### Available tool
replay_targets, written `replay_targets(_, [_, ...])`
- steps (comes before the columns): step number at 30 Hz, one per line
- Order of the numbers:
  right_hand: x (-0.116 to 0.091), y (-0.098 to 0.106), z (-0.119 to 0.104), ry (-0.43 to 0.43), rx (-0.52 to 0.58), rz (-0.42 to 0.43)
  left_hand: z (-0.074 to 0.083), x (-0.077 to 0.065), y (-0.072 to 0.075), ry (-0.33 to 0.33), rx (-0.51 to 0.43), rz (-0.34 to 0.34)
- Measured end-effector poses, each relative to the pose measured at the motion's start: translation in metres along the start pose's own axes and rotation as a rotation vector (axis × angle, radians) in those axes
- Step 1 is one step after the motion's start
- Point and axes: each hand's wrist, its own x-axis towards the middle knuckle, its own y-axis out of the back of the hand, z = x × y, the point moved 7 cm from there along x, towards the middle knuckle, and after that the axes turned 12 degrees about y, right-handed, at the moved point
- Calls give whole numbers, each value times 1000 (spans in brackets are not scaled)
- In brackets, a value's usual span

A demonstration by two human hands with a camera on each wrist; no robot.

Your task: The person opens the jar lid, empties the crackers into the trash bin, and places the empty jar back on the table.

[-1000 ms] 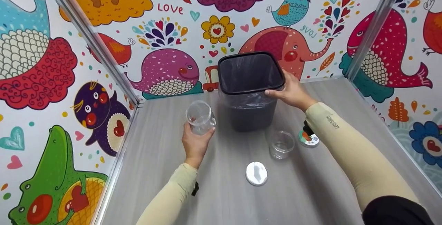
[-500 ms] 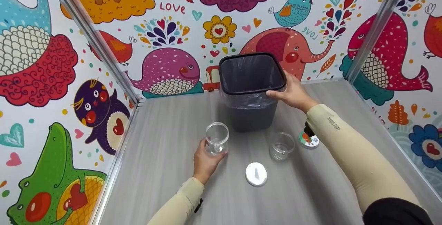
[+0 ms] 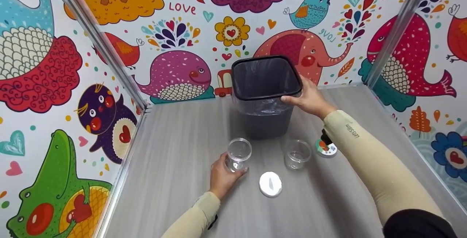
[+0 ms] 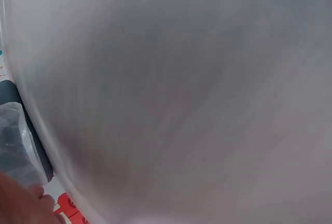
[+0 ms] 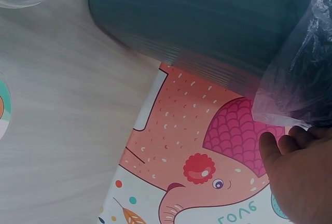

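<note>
My left hand (image 3: 224, 179) grips a clear plastic jar (image 3: 239, 149) by its lower part, thumb on one side and fingers on the other. The jar's mouth faces up and no lid covers it. With its thumb over the black rim, my right hand (image 3: 308, 99) holds the right side of a dark trash bin (image 3: 264, 125). A clear plastic liner bag (image 3: 268, 106) is folded over that rim. In the right wrist view, the bag's loose edge (image 5: 280, 112) hangs close to my fingers (image 5: 270, 149). Blurred grey fills most of the left wrist view.
A second clear jar (image 3: 297, 156) stands uncovered right of the left hand. Before it lies a round silver-white lid (image 3: 270, 184). Near the right forearm is a printed round lid (image 3: 325, 148). Cartoon-printed walls (image 3: 182, 77) enclose the grey table (image 3: 164, 165) behind and at both sides.
My left hand has carried the jar right and toward the front, from left of the bin to near the silver-white lid. My right hand has kept its hold on the bin.
</note>
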Motion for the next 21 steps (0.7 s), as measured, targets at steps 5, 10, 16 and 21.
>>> replay_targets(5, [-1,-1,-1,5,-3,-11,-2,-4,-2,-20,48,10])
replay_targets(10, [-1,-2,-1,0,1,-17,-2,-5,-3,-35,75,6])
replay_targets(16, [-1,-1,-1,21,15,-7,0,-5,-2,-74,101,13])
replay_targets(21, [0,0,-1,48,27,9,1,-4,-2,-85,127,-1])
